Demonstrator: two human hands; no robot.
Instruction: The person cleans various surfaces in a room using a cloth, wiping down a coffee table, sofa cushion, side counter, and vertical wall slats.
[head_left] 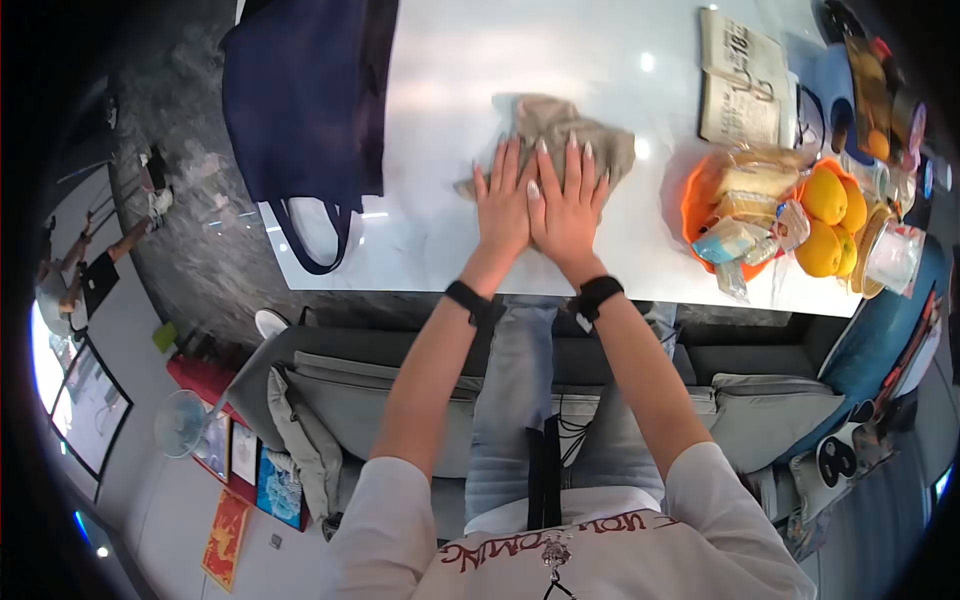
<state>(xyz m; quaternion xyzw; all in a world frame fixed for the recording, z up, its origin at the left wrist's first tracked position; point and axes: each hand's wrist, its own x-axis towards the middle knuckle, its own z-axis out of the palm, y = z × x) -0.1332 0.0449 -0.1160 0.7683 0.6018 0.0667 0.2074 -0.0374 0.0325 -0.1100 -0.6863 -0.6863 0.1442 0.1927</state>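
Observation:
A crumpled grey-beige cloth [560,115] lies on the glossy white table [450,60]. Flat on its near part rests my left hand [503,205], fingers stretched out and pointing away from me. Beside it, my right hand [567,203] also presses down on the cloth with its fingers spread. The thumbs of both hands meet or nearly meet in the middle. Part of the cloth is hidden beneath the palms. Each wrist wears a black band.
A dark blue tote bag [305,100] lies at the table's left, its handle near the edge. To the right are an orange bowl [693,215] of packaged snacks, several oranges [826,195] and an open calendar booklet [740,85]. A grey sofa [390,400] stands behind me. Another person [75,285] is far left.

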